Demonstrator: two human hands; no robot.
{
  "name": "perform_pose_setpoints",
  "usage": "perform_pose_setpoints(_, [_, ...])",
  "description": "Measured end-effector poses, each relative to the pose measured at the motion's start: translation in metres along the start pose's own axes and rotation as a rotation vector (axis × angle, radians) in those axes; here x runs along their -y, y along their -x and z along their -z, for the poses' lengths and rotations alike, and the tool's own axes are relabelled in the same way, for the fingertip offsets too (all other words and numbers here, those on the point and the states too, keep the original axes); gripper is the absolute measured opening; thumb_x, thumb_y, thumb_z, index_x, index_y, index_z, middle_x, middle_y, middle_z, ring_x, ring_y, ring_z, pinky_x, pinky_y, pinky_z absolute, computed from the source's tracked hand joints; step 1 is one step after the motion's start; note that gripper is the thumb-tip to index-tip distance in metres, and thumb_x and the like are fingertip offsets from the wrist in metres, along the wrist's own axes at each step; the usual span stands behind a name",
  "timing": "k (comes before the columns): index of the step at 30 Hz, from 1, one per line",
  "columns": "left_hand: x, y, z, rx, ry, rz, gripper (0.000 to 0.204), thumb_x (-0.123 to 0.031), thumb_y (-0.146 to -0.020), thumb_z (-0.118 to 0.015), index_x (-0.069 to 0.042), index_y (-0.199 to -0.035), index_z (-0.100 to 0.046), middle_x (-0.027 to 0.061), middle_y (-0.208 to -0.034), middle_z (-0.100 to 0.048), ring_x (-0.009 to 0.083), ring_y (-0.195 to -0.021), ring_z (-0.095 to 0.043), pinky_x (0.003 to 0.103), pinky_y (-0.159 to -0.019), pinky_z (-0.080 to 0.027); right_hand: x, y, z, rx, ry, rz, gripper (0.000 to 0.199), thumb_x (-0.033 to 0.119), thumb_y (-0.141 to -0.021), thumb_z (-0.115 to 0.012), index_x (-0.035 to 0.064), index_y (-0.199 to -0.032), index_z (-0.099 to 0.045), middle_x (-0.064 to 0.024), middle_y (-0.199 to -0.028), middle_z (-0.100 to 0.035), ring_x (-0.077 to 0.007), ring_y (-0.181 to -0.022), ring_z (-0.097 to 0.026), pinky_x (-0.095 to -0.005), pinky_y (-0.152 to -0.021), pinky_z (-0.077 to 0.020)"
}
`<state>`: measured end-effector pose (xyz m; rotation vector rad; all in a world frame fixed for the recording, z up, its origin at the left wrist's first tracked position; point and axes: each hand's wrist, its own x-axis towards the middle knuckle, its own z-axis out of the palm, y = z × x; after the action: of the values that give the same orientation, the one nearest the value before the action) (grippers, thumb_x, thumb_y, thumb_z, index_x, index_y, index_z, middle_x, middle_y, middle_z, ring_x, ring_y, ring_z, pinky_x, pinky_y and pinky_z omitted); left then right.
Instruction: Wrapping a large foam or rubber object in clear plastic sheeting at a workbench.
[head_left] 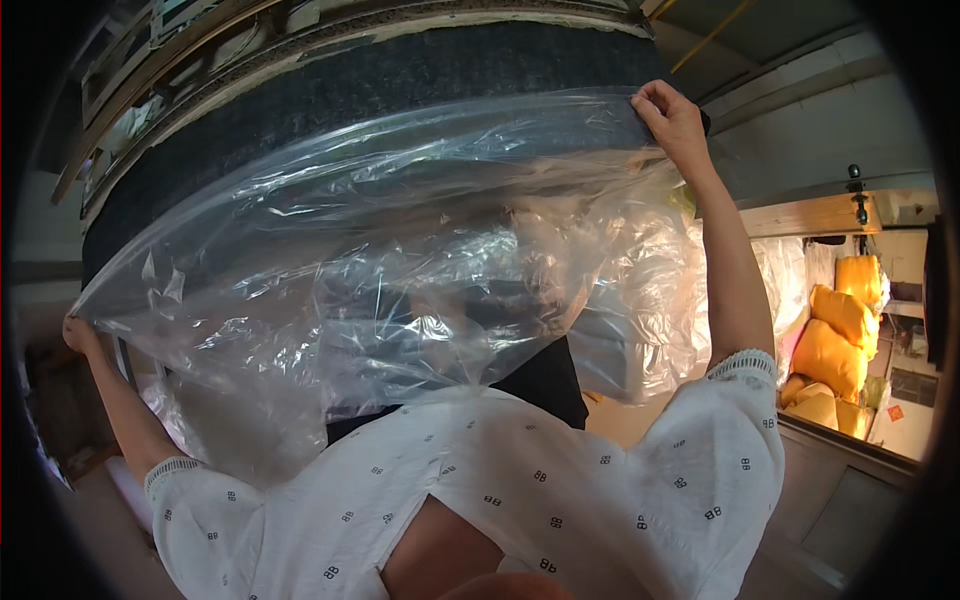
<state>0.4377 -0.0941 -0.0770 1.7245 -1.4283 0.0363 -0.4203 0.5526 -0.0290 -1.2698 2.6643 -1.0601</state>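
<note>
I held a large, crinkled sheet of clear plastic film [400, 260] stretched wide in front of me, its upper edge running at a slant from low on my left to high on my right. My left hand [78, 332] was closed on the lower left corner of the film, arm out to the side. My right hand [672, 118] was raised overhead, fingers pinched shut on the upper right corner. The film sagged between the two grips and hung down over my chest, touching my white short-sleeved blouse with small dark marks [560, 490].

Just behind the film stood a broad, dark grey slab with a textured fabric face [380, 80], tilted the same way as the film's top edge; a pale strip and wooden rails [200, 50] ran along its upper side.

Well off to my right, past a pale wooden beam [810, 215], several plump yellow-orange sacks [835, 345] were piled against each other, wrapped or draped in clear plastic. Near them, lower right, a small red square label [895, 412] showed on a pale surface; I couldn't make out what it was stuck to.
</note>
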Motion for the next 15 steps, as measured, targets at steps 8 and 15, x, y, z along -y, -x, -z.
perform_pose_setpoints(8, [0.04, 0.025, 0.129, 0.294, 0.676, 0.238, 0.035, -0.034, -0.089, -0.056, -0.007, -0.111, -0.06, 0.0008, -0.103, -0.061, 0.0123, -0.09, -0.056, 0.028, -0.078, -0.045, -0.014, -0.015, -0.01, -0.046, -0.058, 0.168, 0.015, 0.019, -0.079, -0.063, 0.0068, -0.087, -0.06, -0.0026, -0.074, -0.057, -0.0113, -0.065, -0.052, -0.0267, -0.061, -0.0411])
perform_pose_setpoints(15, [0.015, 0.086, 0.144, 0.395, 0.633, 0.295, 0.041, -0.031, -0.087, -0.061, -0.009, -0.121, -0.054, -0.0004, -0.115, -0.055, 0.0112, -0.1, -0.053, 0.024, -0.085, -0.044, -0.022, -0.052, 0.013, -0.025, -0.236, 0.2, 0.019, 0.021, -0.089, -0.055, 0.0057, -0.098, -0.059, -0.0004, -0.094, -0.056, -0.0102, -0.089, -0.05, -0.0212, -0.08, -0.0384])
